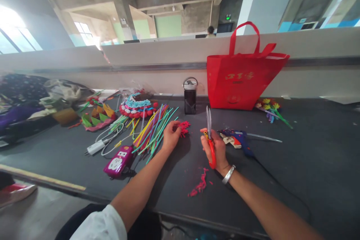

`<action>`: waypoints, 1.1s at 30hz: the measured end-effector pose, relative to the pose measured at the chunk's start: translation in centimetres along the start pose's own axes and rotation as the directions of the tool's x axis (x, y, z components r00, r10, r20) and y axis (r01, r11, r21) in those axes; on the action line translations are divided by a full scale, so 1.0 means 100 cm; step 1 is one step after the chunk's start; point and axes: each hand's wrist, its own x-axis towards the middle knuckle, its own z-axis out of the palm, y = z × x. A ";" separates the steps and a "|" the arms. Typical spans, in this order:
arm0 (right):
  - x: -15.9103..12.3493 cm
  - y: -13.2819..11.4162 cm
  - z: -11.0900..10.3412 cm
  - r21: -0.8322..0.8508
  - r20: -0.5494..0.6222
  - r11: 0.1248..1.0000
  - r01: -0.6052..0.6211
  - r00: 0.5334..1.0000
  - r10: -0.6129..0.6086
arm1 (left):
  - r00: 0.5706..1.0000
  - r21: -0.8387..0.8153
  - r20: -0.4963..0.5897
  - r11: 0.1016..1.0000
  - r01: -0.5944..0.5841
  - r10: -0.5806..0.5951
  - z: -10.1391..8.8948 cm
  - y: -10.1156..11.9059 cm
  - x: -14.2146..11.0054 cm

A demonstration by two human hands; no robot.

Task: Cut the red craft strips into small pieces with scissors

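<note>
My left hand (171,135) pinches a small red fringed piece (184,129) over the middle of the dark table. In my right hand (216,149) is a pair of scissors (209,123) with red handles, its blades pointing up and away from me. The blades look nearly closed and stand apart from the red piece. Red scraps (200,184) lie on the table below, between my forearms. Just left of my left hand is a spread of coloured pipe-cleaner-like sticks (153,131). A blue glue gun (240,138) rests right of my right hand.
A red tote bag (244,80) and a dark cup (190,99) stand at the back. A purple power box (118,161), a white charger (96,147) and craft flowers (135,105) lie left. More flowers (271,108) lie right. The glue gun's cord (277,180) trails toward me.
</note>
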 end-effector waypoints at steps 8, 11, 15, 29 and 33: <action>-0.004 -0.013 -0.009 0.065 0.197 0.953 0.296 0.932 -0.303 | 0.864 0.037 0.438 0.955 -0.293 0.248 0.022 0.001 -0.025; -0.004 -0.007 -0.006 0.047 0.189 0.936 0.350 0.917 -0.352 | 0.791 0.111 0.532 0.901 -0.420 0.303 0.028 -0.009 -0.026; -0.002 0.001 -0.004 0.056 0.132 0.954 0.295 0.945 -0.300 | 0.697 0.259 0.642 0.766 -0.588 0.318 0.032 -0.015 -0.032; 0.003 0.008 -0.002 0.051 0.003 0.978 0.202 0.979 -0.202 | 0.644 0.434 0.763 0.786 -0.441 -0.060 -0.042 0.064 -0.092; 0.004 0.010 -0.002 0.049 -0.011 0.976 0.211 0.978 -0.211 | 0.713 0.612 0.686 0.647 -0.456 -0.146 -0.038 0.045 -0.072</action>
